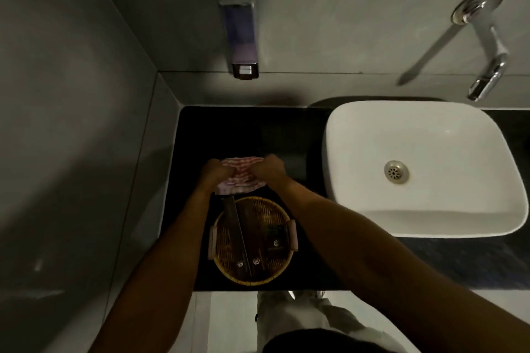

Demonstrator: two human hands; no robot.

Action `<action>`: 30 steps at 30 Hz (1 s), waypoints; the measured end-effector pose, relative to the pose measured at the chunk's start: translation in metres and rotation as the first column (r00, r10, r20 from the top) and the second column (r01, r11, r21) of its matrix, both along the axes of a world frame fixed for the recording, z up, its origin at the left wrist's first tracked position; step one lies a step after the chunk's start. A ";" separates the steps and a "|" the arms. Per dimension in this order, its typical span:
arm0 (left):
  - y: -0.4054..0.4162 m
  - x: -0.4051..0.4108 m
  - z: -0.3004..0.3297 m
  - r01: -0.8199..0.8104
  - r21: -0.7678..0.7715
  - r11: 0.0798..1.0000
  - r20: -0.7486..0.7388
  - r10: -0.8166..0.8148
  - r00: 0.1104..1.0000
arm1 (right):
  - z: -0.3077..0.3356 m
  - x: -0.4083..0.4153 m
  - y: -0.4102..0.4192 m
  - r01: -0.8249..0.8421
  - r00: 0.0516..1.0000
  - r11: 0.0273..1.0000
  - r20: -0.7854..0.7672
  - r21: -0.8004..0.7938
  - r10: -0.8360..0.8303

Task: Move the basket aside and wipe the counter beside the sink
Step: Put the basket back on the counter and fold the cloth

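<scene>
Where the grey tiled walls (86, 94) meet in a corner, a black counter (252, 129) runs along the back wall. White basin (415, 169) sits on the counter at right, drain near its middle. Chrome tap (487, 46) comes out of the wall above the basin. Soap dispenser (239, 37) fixed to the wall left of the tap, purple liquid showing inside.

Round woven basket (253, 241) rests on the counter at the near edge, left of the basin and apart from it, with small side handles. Dark boxes (275, 238) lie flat inside it; light logos show, lettering too small to read.

Red-and-white checked cloth (239, 178) lies bunched on the counter just beyond the basket. Both forearms reach over the basket. Left hand (216, 172) curled closed on the cloth's left part. Right hand (268, 170) closed on its right part. Fingertips hidden in the folds. Lighting dim over the counter.
</scene>
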State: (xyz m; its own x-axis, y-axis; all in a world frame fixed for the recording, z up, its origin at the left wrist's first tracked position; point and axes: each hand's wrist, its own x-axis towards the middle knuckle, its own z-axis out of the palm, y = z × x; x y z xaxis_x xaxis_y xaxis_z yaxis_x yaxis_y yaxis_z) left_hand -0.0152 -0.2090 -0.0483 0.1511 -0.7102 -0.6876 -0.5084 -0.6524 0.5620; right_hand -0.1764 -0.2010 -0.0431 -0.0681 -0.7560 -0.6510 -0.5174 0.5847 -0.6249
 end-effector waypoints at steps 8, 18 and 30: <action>0.023 -0.085 0.075 -0.223 -0.138 0.965 -0.418 0.147 0.896 | 0.074 -0.109 0.018 0.165 0.934 0.972 0.342 -0.166 -0.100; 0.107 -0.452 0.117 0.082 -0.301 0.950 -0.518 -0.235 0.822 | 0.128 -0.489 0.145 0.523 0.792 0.793 0.522 -0.311 -0.317; 0.133 -0.871 0.050 0.324 0.078 0.943 -0.520 -0.239 0.820 | 0.053 -0.865 0.179 0.643 0.749 0.737 -0.030 -0.208 -0.662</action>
State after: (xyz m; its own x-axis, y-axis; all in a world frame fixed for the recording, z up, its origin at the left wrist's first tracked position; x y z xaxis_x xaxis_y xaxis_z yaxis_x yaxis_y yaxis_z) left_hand -0.8864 -0.0762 0.0013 -0.4309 -0.5458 -0.7186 -0.3630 -0.6242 0.6918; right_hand -1.0412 -0.0221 0.0097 -0.6415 -0.6006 -0.4772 -0.1110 0.6882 -0.7170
